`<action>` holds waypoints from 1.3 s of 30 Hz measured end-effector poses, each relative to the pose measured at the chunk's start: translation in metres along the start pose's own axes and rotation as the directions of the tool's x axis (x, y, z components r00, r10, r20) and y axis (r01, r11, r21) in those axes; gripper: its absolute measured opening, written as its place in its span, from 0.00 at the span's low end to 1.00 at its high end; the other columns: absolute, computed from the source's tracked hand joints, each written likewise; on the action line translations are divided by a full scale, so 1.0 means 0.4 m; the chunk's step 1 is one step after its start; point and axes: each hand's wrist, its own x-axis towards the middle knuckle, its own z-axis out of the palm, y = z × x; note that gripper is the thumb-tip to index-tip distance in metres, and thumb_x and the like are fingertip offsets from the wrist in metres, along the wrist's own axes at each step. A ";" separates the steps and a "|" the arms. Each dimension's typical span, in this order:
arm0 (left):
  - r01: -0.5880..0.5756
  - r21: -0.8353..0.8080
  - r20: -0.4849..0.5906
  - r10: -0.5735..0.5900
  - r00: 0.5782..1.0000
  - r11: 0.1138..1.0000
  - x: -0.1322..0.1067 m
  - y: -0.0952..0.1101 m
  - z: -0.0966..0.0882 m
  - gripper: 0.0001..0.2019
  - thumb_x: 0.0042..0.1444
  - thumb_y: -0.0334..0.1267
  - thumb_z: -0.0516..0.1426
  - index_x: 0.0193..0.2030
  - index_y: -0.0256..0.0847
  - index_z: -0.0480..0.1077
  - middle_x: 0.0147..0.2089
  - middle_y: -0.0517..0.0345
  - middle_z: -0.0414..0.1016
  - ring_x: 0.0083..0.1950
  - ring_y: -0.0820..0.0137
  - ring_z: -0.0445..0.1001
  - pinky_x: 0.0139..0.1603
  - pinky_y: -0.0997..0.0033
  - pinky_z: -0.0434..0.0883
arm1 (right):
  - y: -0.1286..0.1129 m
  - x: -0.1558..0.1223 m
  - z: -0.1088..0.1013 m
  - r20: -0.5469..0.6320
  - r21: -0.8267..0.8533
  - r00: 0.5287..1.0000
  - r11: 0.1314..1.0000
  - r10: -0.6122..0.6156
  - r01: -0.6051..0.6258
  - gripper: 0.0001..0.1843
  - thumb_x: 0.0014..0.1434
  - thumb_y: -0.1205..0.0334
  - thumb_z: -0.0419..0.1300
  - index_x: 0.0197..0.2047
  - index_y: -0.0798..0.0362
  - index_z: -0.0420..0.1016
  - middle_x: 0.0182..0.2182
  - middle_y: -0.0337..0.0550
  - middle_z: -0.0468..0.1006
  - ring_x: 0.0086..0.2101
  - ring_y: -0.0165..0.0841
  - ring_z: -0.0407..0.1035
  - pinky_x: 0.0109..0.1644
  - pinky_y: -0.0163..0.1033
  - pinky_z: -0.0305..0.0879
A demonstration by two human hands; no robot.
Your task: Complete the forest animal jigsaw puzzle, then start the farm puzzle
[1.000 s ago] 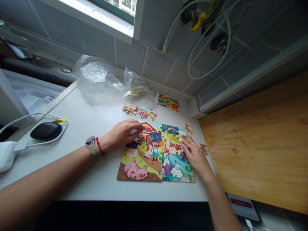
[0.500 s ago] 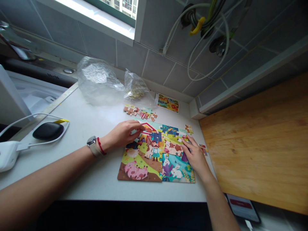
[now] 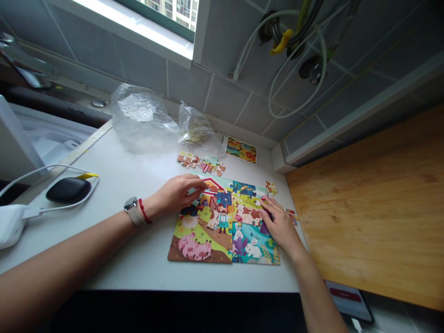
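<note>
Jigsaw puzzle (image 3: 222, 222) lies flat on the white surface (image 3: 138, 263), mostly joined, farm scene with barn, pig and rabbits. Left hand (image 3: 176, 195) is at the top edge by the red barn roof, fingers curled and tips down on the pieces; can't tell if it's pinching one. Right hand (image 3: 280, 226) is at the upper right of the puzzle, fingers bent and pressing near the cow; can't tell if a piece is held there either. Neither hand is spread flat. Loose pieces (image 3: 199, 163) sit in a small group just above the puzzle, a few more pieces (image 3: 271, 188) lie off its top right corner, and one small piece (image 3: 292, 216) sits further right near the wooden board (image 3: 364, 208). Picture card (image 3: 240, 150) and two plastic bags (image 3: 140, 120) are behind them against the tile. Risks: joined pieces are only loosely held, so a sideways drag from either hand could split a seam or shift a section. The watch (image 3: 131, 206) or left wrist could catch the puzzle edge. The small piece could get knocked toward the board. A nudged bag could slide over the loose group and hide pieces.
</note>
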 end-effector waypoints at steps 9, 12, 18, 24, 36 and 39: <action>-0.022 -0.013 -0.047 0.021 0.999 1.000 0.001 0.002 -0.002 0.08 0.71 0.34 0.57 0.46 0.40 0.79 0.40 0.54 0.83 0.38 0.69 0.79 0.39 0.70 0.74 | -0.054 0.094 -0.019 -0.199 -0.002 0.979 0.999 -0.041 0.041 0.18 0.69 0.49 0.59 0.44 0.48 0.88 0.46 0.53 0.85 0.51 0.49 0.77 0.61 0.56 0.72; -0.021 -0.048 -0.091 0.016 0.996 0.999 0.003 0.004 -0.007 0.08 0.71 0.34 0.57 0.45 0.39 0.79 0.40 0.54 0.82 0.39 0.70 0.79 0.41 0.70 0.74 | -0.096 0.150 -0.007 -0.352 0.073 0.935 0.994 -0.047 0.077 0.18 0.71 0.50 0.57 0.43 0.49 0.87 0.43 0.53 0.86 0.47 0.46 0.79 0.56 0.50 0.74; 0.011 -0.120 -0.195 -0.035 0.980 0.993 0.004 0.008 -0.010 0.05 0.70 0.31 0.59 0.45 0.39 0.78 0.39 0.56 0.81 0.39 0.70 0.78 0.42 0.70 0.74 | -0.105 0.175 0.051 -0.523 0.236 0.852 0.965 0.028 0.113 0.17 0.70 0.50 0.60 0.42 0.53 0.86 0.37 0.50 0.87 0.39 0.43 0.81 0.49 0.48 0.77; 0.035 -0.178 -0.259 -0.081 0.962 0.983 0.000 0.040 0.006 0.06 0.68 0.28 0.58 0.45 0.40 0.76 0.39 0.55 0.80 0.40 0.70 0.77 0.43 0.69 0.74 | -0.072 0.136 0.064 -0.395 0.454 0.904 0.890 0.165 0.035 0.15 0.69 0.51 0.65 0.47 0.51 0.87 0.31 0.43 0.85 0.33 0.38 0.80 0.42 0.42 0.78; 0.134 -0.245 -0.200 -0.185 0.962 0.960 0.005 0.034 -0.005 0.13 0.68 0.22 0.55 0.50 0.42 0.75 0.42 0.55 0.80 0.47 0.68 0.78 0.48 0.69 0.77 | -0.067 0.134 0.055 -0.278 0.615 0.890 0.779 0.361 -0.123 0.15 0.69 0.51 0.65 0.47 0.53 0.86 0.25 0.39 0.79 0.26 0.33 0.75 0.33 0.37 0.76; 0.140 -0.240 -0.175 -0.185 0.967 0.961 0.001 0.027 -0.005 0.14 0.67 0.21 0.54 0.51 0.42 0.75 0.43 0.54 0.80 0.48 0.67 0.78 0.48 0.68 0.78 | -0.064 0.128 0.049 -0.267 0.612 0.890 0.778 0.370 -0.140 0.14 0.69 0.52 0.65 0.47 0.53 0.86 0.25 0.39 0.79 0.27 0.33 0.75 0.33 0.37 0.76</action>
